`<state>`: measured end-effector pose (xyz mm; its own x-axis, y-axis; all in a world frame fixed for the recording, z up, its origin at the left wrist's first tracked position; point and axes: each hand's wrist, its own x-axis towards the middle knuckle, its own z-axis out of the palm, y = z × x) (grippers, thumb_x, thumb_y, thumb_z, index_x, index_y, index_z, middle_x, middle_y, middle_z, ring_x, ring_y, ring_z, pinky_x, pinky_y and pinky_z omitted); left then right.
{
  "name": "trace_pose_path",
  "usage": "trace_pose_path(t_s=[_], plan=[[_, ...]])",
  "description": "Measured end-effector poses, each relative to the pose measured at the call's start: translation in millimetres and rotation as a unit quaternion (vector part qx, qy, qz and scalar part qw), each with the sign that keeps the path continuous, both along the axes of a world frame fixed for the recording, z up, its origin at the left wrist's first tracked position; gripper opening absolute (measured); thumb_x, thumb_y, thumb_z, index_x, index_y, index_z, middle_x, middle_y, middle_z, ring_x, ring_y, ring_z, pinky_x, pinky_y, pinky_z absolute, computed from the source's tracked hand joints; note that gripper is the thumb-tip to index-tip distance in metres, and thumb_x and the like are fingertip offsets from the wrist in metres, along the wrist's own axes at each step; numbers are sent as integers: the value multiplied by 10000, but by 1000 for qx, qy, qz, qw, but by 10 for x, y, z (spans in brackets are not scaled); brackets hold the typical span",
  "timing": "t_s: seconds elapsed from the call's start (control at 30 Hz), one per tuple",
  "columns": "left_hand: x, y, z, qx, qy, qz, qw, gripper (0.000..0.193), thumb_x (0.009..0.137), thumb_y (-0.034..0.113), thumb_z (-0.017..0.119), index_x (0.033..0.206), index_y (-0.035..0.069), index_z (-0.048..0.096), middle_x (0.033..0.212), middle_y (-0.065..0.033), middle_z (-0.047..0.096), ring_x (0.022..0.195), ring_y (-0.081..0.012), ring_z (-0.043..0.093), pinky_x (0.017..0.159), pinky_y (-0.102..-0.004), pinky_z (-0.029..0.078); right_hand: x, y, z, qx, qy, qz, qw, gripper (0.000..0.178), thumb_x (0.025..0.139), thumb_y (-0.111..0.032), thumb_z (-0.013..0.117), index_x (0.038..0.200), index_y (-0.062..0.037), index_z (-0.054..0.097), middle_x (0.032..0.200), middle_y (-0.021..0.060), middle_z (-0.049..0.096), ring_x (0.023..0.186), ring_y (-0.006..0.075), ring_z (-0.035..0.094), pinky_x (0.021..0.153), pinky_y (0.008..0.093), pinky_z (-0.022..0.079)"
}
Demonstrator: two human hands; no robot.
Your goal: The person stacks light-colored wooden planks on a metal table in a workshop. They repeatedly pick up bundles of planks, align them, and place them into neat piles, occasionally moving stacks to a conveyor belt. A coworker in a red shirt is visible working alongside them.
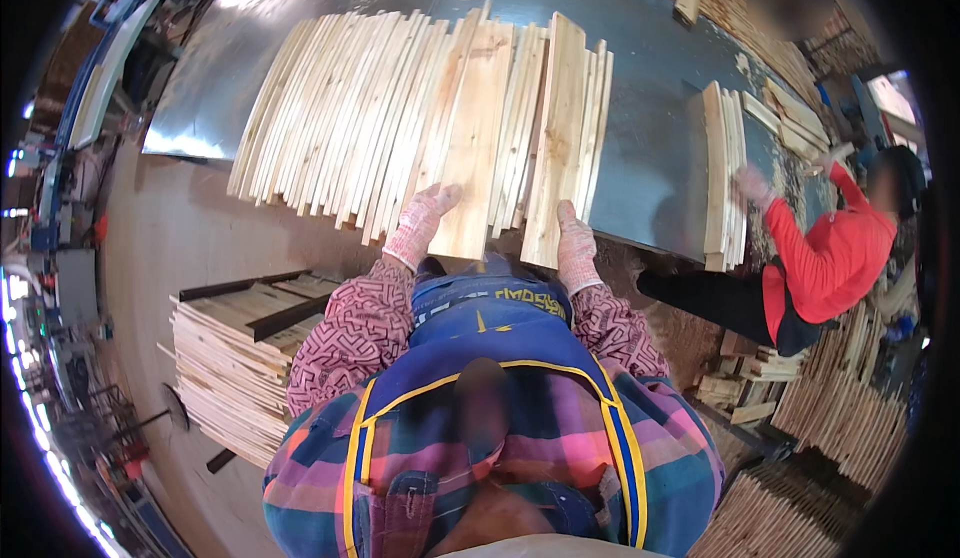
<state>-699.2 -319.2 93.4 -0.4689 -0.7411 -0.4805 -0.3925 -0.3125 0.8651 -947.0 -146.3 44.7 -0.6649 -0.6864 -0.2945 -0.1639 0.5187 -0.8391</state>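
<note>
Smooth grey tabletop (650,173) carries a row of narrow boards (340,108) just beyond the grip, packed side by side, probably so they prop one another up. From where I stand, the left hand (425,223) meets one wide board (472,148) near its end and the right hand (576,246) touches another wide board (556,138), seemingly to steady them; whether either is clamped on, I can't tell.

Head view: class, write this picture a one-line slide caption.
Gloved left hand and right hand at the near ends of wooden boards on a shiny table, a person in red nearby.
</note>
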Motion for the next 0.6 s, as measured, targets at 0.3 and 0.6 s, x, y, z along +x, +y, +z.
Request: trace_pose_path(t_s=[0.3,0.6], plan=[[-1495,334,395,35,143,-73,986,946,845,365,762,1493,-142,294,1482,-313,438,1402,-331,425,1161,-366,335,-1003,829,820,161,133,-166,964,748,891,-693,546,1104,11,685,1069,279,680,1049,457,612,895,500,464],[-2684,1073,-455,-480,-239,-161,828,769,881,333,535,1565,81,287,1617,-186,266,1489,-368,246,1246,-480,106,-1093,688,809,390,279,135,867,407,970,-402,546,1079,-46,713,974,232,718,959,359,713,797,482,573]])
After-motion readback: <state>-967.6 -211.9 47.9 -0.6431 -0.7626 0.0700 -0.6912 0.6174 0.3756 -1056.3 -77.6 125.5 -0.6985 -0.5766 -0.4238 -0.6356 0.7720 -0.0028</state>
